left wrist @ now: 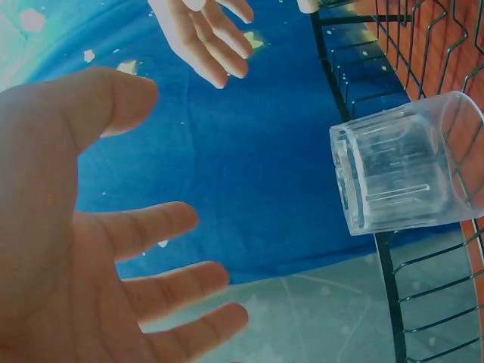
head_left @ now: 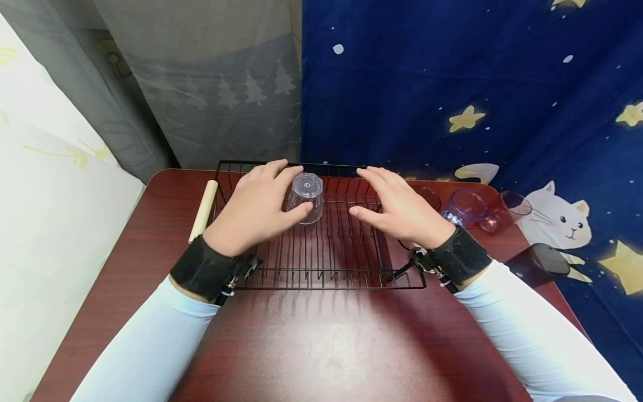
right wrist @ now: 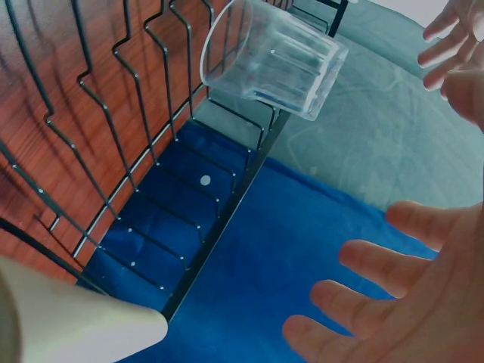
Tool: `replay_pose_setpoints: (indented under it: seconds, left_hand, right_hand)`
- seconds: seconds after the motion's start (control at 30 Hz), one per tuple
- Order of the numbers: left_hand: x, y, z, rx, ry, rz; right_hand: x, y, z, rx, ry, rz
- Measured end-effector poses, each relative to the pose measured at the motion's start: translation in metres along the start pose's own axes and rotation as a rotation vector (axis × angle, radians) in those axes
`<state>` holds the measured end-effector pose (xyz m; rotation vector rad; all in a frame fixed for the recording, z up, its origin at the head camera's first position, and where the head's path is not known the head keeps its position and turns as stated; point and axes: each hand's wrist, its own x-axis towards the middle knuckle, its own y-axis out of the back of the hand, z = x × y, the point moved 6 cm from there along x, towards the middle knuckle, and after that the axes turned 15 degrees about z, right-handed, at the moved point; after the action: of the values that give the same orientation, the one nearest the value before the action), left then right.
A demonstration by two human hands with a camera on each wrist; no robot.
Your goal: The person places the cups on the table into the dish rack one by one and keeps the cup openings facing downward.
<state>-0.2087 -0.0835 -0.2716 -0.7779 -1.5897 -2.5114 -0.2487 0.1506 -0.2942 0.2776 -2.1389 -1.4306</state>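
Note:
A clear glass (head_left: 307,187) stands upside down on the black wire rack (head_left: 326,288), near its back rail. My left hand (head_left: 258,206) hovers left of the glass with fingers extended; in the left wrist view a gap shows between those fingers and the glass (left wrist: 408,166). Over the rack's right side, my right hand (head_left: 402,206) is held with fingers spread, apart from the glass (right wrist: 272,64). Both palms look empty.
A pale wooden handle (head_left: 203,212) runs along the rack's left end. To the right on the dark red table (head_left: 331,346) are a blue-rimmed glass (head_left: 468,205), a pinkish glass (head_left: 513,207) and a dark boxy object (head_left: 537,262). Curtains (head_left: 382,84) hang behind.

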Motion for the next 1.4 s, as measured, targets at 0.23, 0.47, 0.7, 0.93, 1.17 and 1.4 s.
replay_pose_setpoints:
  seconds: [0.23, 0.47, 0.7, 0.93, 1.17, 1.4]
  left_hand:
    - [-0.013, -0.001, -0.008, -0.021, 0.056, -0.026]
    - [-0.017, -0.004, -0.011, -0.030, 0.045, -0.039]
    - [-0.017, -0.005, -0.010, -0.034, -0.004, -0.026]
    - [-0.020, -0.006, -0.011, -0.041, -0.003, -0.026]
    - [-0.022, -0.007, -0.012, -0.053, 0.010, -0.035]
    - [-0.024, -0.008, -0.011, -0.052, 0.008, -0.044]
  right_hand:
    - [0.000, -0.003, -0.006, 0.012, 0.015, -0.020]
    - [-0.001, -0.006, -0.009, -0.002, 0.023, -0.040]
    - [-0.001, -0.003, -0.005, -0.012, 0.016, -0.038]
    - [0.001, 0.016, 0.021, -0.017, -0.015, 0.006]
    - [-0.009, 0.032, 0.074, -0.055, -0.126, 0.038]
    - [-0.027, 0.046, 0.128, -0.119, -0.240, 0.040]
